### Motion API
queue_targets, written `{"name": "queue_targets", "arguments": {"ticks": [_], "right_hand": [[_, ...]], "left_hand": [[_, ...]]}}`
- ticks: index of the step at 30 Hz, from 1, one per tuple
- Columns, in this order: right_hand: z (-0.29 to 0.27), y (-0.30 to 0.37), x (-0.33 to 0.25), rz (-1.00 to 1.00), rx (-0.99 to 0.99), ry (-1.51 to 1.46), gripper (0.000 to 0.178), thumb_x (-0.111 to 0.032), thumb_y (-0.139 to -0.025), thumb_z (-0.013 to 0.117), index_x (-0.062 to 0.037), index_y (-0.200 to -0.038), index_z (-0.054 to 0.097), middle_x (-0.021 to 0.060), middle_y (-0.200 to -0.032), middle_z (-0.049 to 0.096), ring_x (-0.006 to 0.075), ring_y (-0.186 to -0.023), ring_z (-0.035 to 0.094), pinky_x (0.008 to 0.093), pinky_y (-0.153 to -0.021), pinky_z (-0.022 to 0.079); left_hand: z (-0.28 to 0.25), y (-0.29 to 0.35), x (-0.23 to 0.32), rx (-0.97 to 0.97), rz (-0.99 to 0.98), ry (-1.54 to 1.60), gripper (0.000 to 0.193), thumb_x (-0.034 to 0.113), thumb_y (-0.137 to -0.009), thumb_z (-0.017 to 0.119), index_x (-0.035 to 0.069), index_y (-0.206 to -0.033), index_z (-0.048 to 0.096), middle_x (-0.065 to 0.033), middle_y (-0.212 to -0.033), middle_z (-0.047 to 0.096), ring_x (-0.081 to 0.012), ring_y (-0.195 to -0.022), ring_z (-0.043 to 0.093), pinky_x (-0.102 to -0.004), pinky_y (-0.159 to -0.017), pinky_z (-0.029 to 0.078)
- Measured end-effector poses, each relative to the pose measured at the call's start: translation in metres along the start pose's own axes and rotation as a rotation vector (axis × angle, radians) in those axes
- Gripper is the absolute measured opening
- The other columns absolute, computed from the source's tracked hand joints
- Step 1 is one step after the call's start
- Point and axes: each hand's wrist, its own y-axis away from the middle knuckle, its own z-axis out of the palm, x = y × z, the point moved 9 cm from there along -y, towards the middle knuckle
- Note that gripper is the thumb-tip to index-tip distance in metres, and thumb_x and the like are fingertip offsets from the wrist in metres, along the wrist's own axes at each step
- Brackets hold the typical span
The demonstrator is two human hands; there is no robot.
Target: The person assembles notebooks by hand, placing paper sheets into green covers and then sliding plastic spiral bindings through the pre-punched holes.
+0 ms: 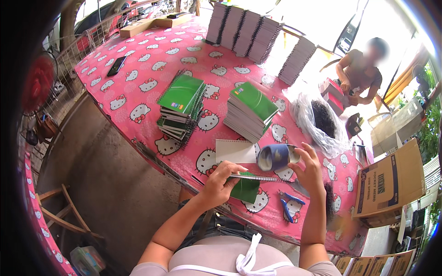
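My left hand grips a thin notebook by its left end, its white page edges turned up toward me. Thumb and forefinger spread, my right hand is raised beside a blue round container; I cannot tell whether it touches it. Below the notebook a green cover lies on the table. A white sheet with holes along its top edge lies just beyond. Blue-handled pliers rest near my right forearm.
Two stacks of green notebooks stand mid-table. Tall page stacks line the far edge. A plastic bag holds black wire coils. Cardboard box stands right; a phone lies left. Another person sits far right.
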Motion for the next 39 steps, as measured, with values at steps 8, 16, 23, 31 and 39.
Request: {"name": "queue_targets", "arguments": {"ticks": [8, 16, 23, 31, 39], "right_hand": [[0.025, 0.012, -0.097, -0.087, -0.146, -0.219, 0.018, -0.012, -0.075, 0.073, -0.0082, -0.09, 0.064, 0.0065, -0.087, 0.06, 0.0272, -0.083, 0.056, 0.0386, -0.074, 0.042], [0.032, 0.003, -0.107, -0.122, -0.168, -0.204, 0.017, -0.006, -0.074, 0.071, -0.007, -0.089, 0.063, 0.0068, -0.084, 0.058, 0.0272, -0.081, 0.055, 0.0381, -0.072, 0.042], [0.033, 0.001, -0.102, -0.004, -0.121, -0.236, 0.019, -0.004, -0.069, 0.075, -0.0048, -0.085, 0.066, 0.008, -0.08, 0.059, 0.0278, -0.078, 0.056, 0.0375, -0.072, 0.045], [0.036, 0.0, -0.097, -0.033, -0.179, -0.292, 0.021, -0.003, -0.067, 0.076, -0.0063, -0.087, 0.068, 0.0074, -0.077, 0.058, 0.0266, -0.078, 0.057, 0.037, -0.071, 0.045], [0.042, 0.003, -0.09, 0.107, -0.182, -0.41, 0.019, 0.002, -0.067, 0.074, -0.0037, -0.086, 0.07, 0.0074, -0.074, 0.057, 0.0251, -0.072, 0.058, 0.0367, -0.065, 0.047]], "left_hand": [[0.006, 0.002, -0.012, 0.107, -0.073, 0.042, 0.024, 0.001, -0.074, 0.077, 0.004, -0.094, 0.065, -0.007, -0.09, 0.065, -0.0192, -0.083, 0.065, -0.0311, -0.075, 0.052], [0.003, 0.004, -0.013, 0.143, -0.104, 0.062, 0.022, 0.0, -0.073, 0.077, 0.004, -0.092, 0.065, -0.0069, -0.089, 0.067, -0.0165, -0.084, 0.065, -0.0293, -0.074, 0.052], [0.005, 0.002, -0.013, 0.132, -0.117, 0.07, 0.022, -0.002, -0.074, 0.076, 0.003, -0.092, 0.065, -0.0072, -0.089, 0.066, -0.0163, -0.082, 0.065, -0.029, -0.073, 0.051], [0.004, -0.001, -0.011, 0.138, -0.099, 0.028, 0.02, -0.001, -0.074, 0.076, 0.003, -0.09, 0.065, -0.0076, -0.086, 0.066, -0.0171, -0.079, 0.065, -0.0297, -0.07, 0.051], [0.0, 0.001, -0.008, 0.137, -0.091, -0.015, 0.02, -0.001, -0.073, 0.075, 0.003, -0.089, 0.065, -0.0073, -0.085, 0.066, -0.0177, -0.078, 0.065, -0.0295, -0.069, 0.051]]}}
